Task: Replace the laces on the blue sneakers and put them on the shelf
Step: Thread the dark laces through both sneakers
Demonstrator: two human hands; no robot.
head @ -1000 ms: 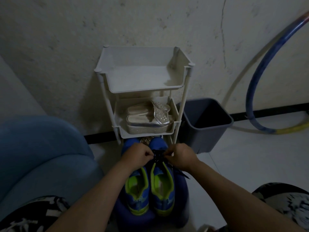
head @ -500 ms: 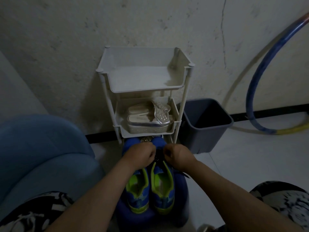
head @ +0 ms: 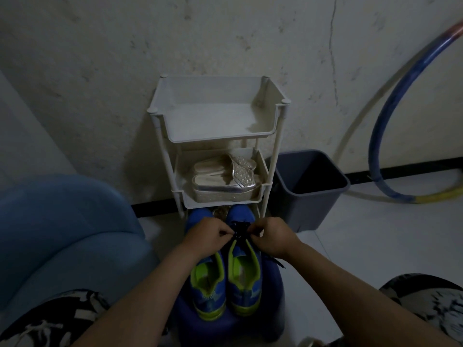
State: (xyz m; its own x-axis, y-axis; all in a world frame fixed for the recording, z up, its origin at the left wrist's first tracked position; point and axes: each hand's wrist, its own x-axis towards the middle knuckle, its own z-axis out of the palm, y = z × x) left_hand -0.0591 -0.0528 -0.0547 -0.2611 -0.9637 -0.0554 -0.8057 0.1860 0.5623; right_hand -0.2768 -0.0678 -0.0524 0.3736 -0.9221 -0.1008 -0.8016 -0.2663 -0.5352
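Blue cloth with lime-green lining makes up the sneakers (head: 209, 291), which sit side by side on a round dark stool (head: 271, 294) at lower centre of the frame, toes pointing at the shelf (head: 218, 126). Both hands work on the shoe to the right of the pair. The left hand (head: 208, 236) and the right hand (head: 271, 237) each pinch the dark lace (head: 240, 225) between curled fingertips, just above the tongue. One loose end (head: 275, 261) trails off the shoe's right side.

I reckon the lace is thin, limp and a bit slick, so it wants a tight pinch close to the eyelets. The shoes look light and soft in the upper but firm at the sole and heel. To lift them, the heel collars or a grip under the soles seem the safest places.

Room is tight. The stool stands right up against the shelf's lowest level, and the shoes' toes reach under the middle tier's front lip. That tier already carries silver sandals (head: 223, 179). The top tier, in the upper middle, looks the likeliest place, though its raised rim and corner posts need clearing. A grey bin (head: 310, 194) stands just beside the shelf on the right and a blue seat (head: 62, 234) crowds the left. A hoop (head: 390, 101) leans on the wall, well apart.
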